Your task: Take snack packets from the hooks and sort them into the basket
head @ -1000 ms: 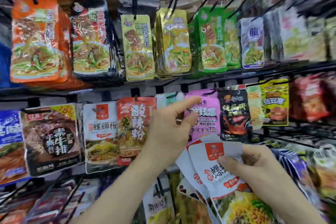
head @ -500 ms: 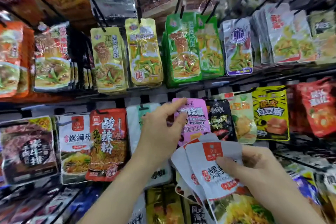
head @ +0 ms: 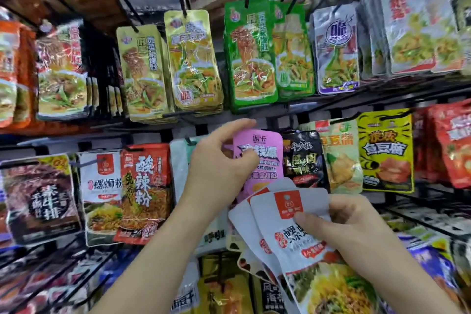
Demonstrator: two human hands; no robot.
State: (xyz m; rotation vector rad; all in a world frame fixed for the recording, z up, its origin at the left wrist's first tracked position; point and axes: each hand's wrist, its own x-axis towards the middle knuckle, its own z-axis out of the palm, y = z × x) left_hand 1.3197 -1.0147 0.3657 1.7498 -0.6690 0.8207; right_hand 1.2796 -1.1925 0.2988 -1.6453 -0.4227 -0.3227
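The left hand (head: 221,166) is at the pink packet (head: 265,160) on the middle row of hooks, and this is the main change. A moment ago it was only coming near this packet with the index finger stretched out. Now the thumb and the bent fingers pinch the left edge of the packet near its top, while the index finger points above it. The hand is half closed, and I judge that it has the packet, though I cannot tell how firm the grip is. The packet hangs on its hook and is not yet free.

The whole display looks different too, because the view has turned to the right. The orange packets (head: 10,71) at the far left are now almost out of the picture, and the yellow packet with black letters (head: 384,153) on the right is seen in full.

The right hand (head: 356,234) stays low and to the right, as before. It is closed on a fan of white packets (head: 288,224), with the thumb pressed across the front one. These were taken from the hooks and have not gone into a basket. No basket is in view, so where they will be sorted I cannot say.

For the task, this means the gathering step goes on. The pink packet is probably the next one to slide forward off its hook, and it is a different kind from the white ones, so later it likely belongs in another group.
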